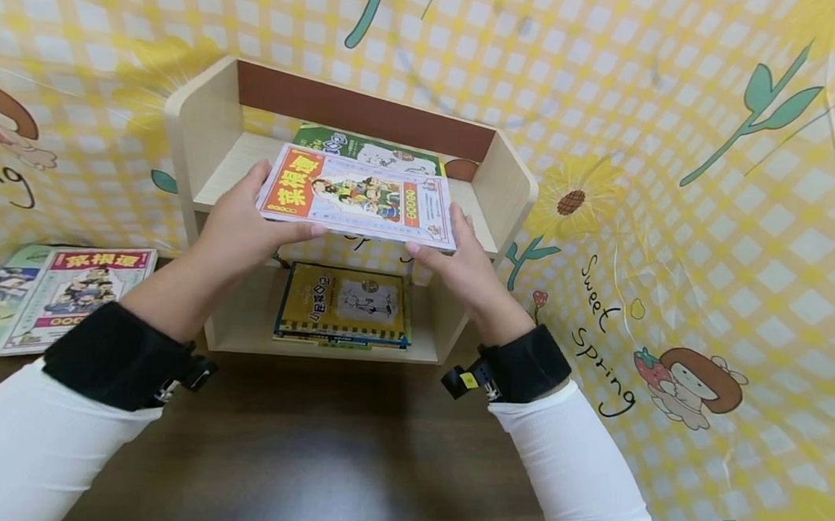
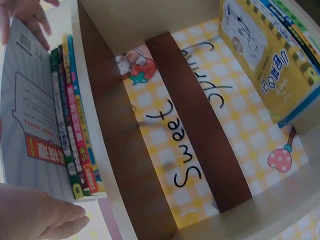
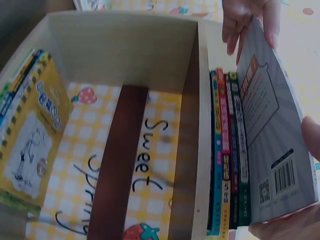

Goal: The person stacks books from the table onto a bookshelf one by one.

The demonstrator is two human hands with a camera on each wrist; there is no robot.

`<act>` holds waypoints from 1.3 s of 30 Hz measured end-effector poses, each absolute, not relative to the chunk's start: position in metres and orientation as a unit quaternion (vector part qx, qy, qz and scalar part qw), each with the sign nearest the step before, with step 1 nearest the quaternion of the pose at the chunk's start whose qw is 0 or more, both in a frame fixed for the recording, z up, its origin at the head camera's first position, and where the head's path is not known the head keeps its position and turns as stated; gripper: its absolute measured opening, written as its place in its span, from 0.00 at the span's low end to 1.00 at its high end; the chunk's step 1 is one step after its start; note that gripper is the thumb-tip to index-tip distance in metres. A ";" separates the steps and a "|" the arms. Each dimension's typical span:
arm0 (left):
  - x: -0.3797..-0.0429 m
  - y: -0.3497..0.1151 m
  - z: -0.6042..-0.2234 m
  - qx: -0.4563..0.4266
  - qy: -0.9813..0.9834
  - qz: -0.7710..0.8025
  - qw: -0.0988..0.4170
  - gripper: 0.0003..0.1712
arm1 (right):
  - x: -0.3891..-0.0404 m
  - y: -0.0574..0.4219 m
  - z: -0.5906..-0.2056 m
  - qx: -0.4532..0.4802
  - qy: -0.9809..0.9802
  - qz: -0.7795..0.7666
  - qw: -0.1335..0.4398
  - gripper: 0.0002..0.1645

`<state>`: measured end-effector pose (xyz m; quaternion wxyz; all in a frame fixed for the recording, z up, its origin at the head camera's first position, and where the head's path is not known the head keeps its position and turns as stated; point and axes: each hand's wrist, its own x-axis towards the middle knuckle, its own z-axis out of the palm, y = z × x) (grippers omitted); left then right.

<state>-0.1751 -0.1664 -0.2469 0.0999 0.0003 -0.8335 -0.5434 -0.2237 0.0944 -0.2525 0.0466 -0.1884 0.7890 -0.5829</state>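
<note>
A comic book (image 1: 364, 199) with a pale cover and a red title panel is held level at the upper shelf by both hands. My left hand (image 1: 239, 216) grips its left end, thumb along the near edge. At the other end my right hand (image 1: 463, 259) holds it, thumb also near the front edge. Behind and below it lies a green-covered book (image 1: 373, 152), top of a stack whose spines (image 3: 227, 150) show in the right wrist view. The held book's grey back cover (image 2: 37, 115) faces that stack closely; whether they touch, I cannot tell.
The wooden bookshelf (image 1: 204, 135) has side panels and two levels. Several books, a yellow one (image 1: 344, 304) uppermost, lie on the lower level. Left of the shelf, a comic (image 1: 78, 298) overlaps a green book (image 1: 5, 294) on the dark surface (image 1: 322, 452). Patterned cloth (image 1: 608, 144) hangs behind.
</note>
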 end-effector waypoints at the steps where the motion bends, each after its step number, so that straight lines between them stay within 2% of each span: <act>1: -0.177 -0.167 -0.246 0.004 -0.836 -0.540 0.095 0.64 | -0.226 0.094 -0.251 -0.191 0.797 -0.572 0.044 0.51; 6: -0.188 -0.171 -0.243 0.008 -0.855 -0.510 0.091 0.64 | -0.239 0.093 -0.245 -0.193 0.832 -0.520 0.036 0.47; 14: -0.211 -0.175 -0.243 -0.017 -0.871 -0.478 0.111 0.52 | -0.259 0.090 -0.239 -0.167 0.831 -0.525 0.074 0.46; 18: -0.219 -0.177 -0.242 -0.030 -0.887 -0.446 0.118 0.52 | -0.265 0.089 -0.239 -0.163 0.832 -0.524 0.077 0.45; 28: -0.235 -0.176 -0.238 -0.025 -0.904 -0.416 0.098 0.49 | -0.273 0.089 -0.238 -0.152 0.849 -0.501 0.068 0.47; 39: -0.243 -0.174 -0.235 -0.024 -0.906 -0.415 0.085 0.53 | -0.279 0.086 -0.241 -0.152 0.862 -0.482 0.035 0.40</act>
